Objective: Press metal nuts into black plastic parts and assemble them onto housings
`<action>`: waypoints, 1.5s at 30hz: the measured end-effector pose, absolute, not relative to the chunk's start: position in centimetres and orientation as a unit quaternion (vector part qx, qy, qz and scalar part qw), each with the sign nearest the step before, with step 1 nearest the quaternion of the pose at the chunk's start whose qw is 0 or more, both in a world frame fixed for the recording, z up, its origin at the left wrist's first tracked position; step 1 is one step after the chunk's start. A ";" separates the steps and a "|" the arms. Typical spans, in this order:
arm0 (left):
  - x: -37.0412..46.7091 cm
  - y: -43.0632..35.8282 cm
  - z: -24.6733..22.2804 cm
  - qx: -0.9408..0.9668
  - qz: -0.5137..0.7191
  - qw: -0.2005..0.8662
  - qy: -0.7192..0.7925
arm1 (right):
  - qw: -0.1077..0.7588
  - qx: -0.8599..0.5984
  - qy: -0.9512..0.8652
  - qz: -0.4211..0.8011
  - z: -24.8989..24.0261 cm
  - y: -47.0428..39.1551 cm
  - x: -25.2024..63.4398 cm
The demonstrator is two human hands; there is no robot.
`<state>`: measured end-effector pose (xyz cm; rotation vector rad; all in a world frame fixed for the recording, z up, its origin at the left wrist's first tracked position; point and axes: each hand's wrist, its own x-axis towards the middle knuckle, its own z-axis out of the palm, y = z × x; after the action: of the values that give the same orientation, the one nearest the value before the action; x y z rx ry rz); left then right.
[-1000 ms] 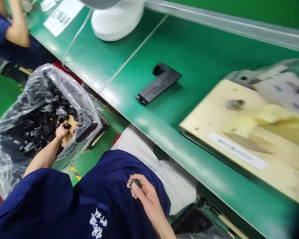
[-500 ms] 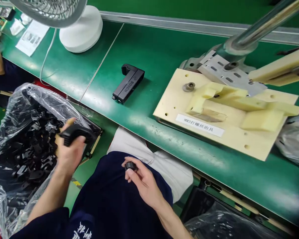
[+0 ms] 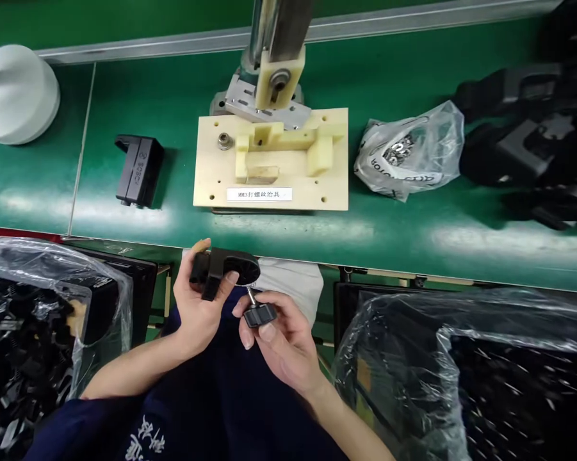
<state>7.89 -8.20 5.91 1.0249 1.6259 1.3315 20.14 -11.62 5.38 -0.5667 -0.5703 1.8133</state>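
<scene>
black plastic is in both hands, and i can see it well from where i stand. the left hand [image 3: 199, 314] is wrapped around a curved black clip [image 3: 225, 259]. the right hand [image 3: 285, 339] pinches a black knob [image 3: 263, 315], and its shiny screw [image 3: 251, 296] pokes up at the clip. the hands are just beside each other, in front of the worker's tummy, on the near side of the green table [image 3: 394, 83]. i can't tell if the screw touches the clip.

to do this bit well, i think the clip should be held firm and the screw kept straight. if it leans, it could get stuck. a gentle twist seems better than a hard push.

now pretend the hands are the middle of a clock. at twelve sits a yellow board [image 3: 209, 169] with a white label [image 3: 259, 194] that says mm3打螺丝治具. at eleven is a black handle [image 3: 144, 169] with bosch on it. between one and two lies a clear bag [image 3: 439, 137] of small metal bits [image 3: 399, 150]. one word on it looks like motor; the rest is too crumpled. the dark shirt [image 3: 250, 410] has tilted white writing [image 3: 145, 438], and part looks like 科技.
</scene>
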 end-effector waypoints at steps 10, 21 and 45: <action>7.0 -9.6 5.7 0.559 0.539 0.242 0.582 | 0.522 -0.331 -0.294 0.729 4.5 -11.3 19.9; 7.0 -10.1 5.1 0.646 0.534 0.324 0.439 | 0.535 -0.400 -0.171 0.724 4.1 -11.2 18.9; 5.8 -11.2 3.4 0.550 0.581 0.415 0.434 | 0.184 -0.394 -0.898 0.062 8.3 10.7 26.2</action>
<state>5.79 -11.19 3.40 1.3825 1.0894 1.4593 26.17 10.74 8.29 -1.1096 -2.5328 0.1734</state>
